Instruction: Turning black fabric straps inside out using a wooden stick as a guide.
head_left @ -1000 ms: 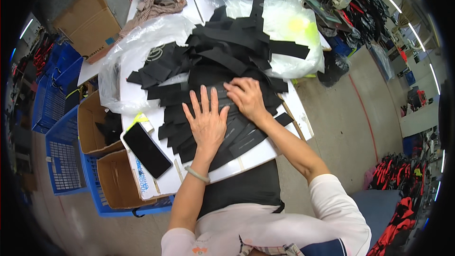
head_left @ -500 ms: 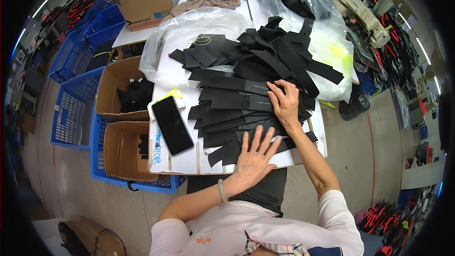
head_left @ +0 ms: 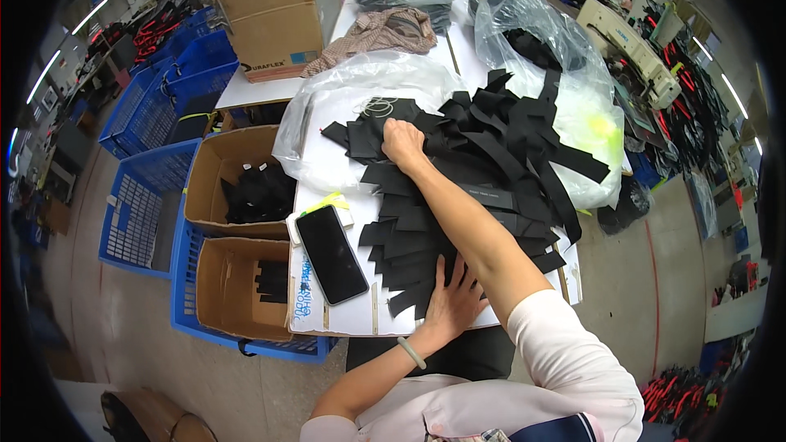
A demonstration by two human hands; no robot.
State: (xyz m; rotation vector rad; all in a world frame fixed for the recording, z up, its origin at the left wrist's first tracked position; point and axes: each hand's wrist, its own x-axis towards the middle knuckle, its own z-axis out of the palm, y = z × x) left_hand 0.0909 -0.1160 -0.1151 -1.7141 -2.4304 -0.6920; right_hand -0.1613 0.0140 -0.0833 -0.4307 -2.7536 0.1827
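Observation:
A big heap of black fabric strips [head_left: 491, 155] covers the white table [head_left: 344, 315]. My right hand [head_left: 403, 142] reaches far across to the heap's left end, its fingers closed on a black strip [head_left: 364, 141] beside a clear plastic bag [head_left: 352, 90]. My left hand [head_left: 452, 303] lies flat, fingers spread, on the near strips at the table's front edge. A pale bracelet is on my left wrist.
A black phone [head_left: 331, 253] lies on the table's left part. Two open cardboard boxes [head_left: 237, 286] with black pieces sit in blue crates [head_left: 135, 213] to the left. A closed cardboard box [head_left: 274, 12], a brown cloth [head_left: 385, 29] and more plastic bags [head_left: 532, 33] lie farther back.
My right hand moved from the heap's near right side to its far left end. My left hand stayed flat near the front edge. The camera view shifted.

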